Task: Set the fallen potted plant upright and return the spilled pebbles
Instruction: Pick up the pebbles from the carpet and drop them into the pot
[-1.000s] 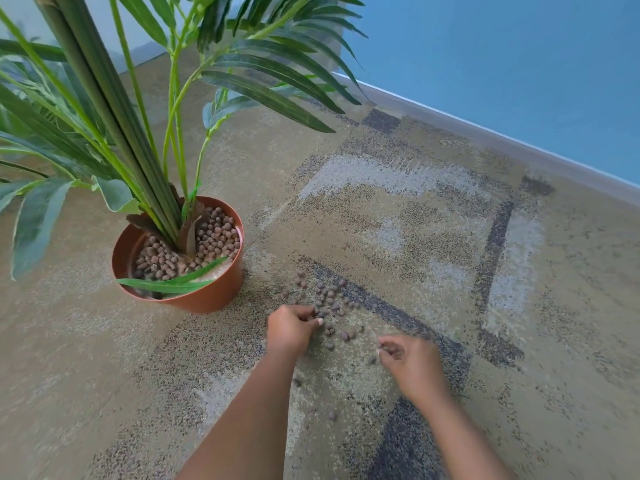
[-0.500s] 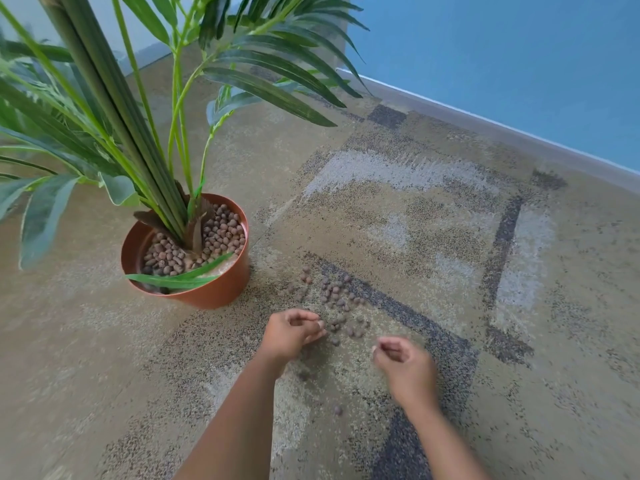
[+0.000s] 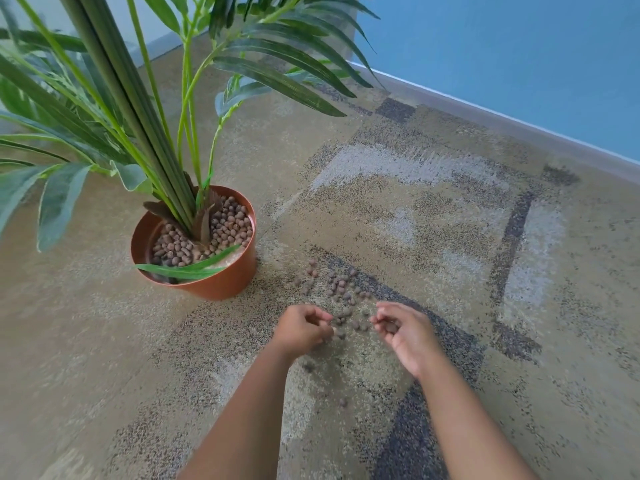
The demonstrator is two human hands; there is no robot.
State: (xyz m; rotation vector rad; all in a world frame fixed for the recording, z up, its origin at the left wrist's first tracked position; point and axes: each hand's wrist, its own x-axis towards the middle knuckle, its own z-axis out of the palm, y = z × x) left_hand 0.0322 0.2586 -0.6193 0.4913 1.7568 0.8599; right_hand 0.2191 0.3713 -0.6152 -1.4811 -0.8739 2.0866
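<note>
The potted plant stands upright at the left, its terracotta pot point(image 3: 225, 282) holding brown pebbles around the green stems point(image 3: 138, 109). Spilled pebbles point(image 3: 341, 287) lie scattered on the carpet to the right of the pot. My left hand point(image 3: 301, 329) rests on the carpet at the near edge of the scatter, fingers curled, with a pebble at its fingertips. My right hand point(image 3: 403, 329) is just to the right, palm turned up and fingers curled around a few pebbles. A single stray pebble point(image 3: 343, 401) lies nearer to me, between my forearms.
The floor is patterned beige and grey carpet point(image 3: 433, 220). A grey baseboard point(image 3: 502, 123) and blue wall point(image 3: 519, 46) run along the far right. Long leaves point(image 3: 277, 77) overhang the floor above the pot.
My right hand has moved left and up towards the pebbles and turned palm up with pebbles in it. My left hand stays at the scatter's near edge. The view has shifted slightly.
</note>
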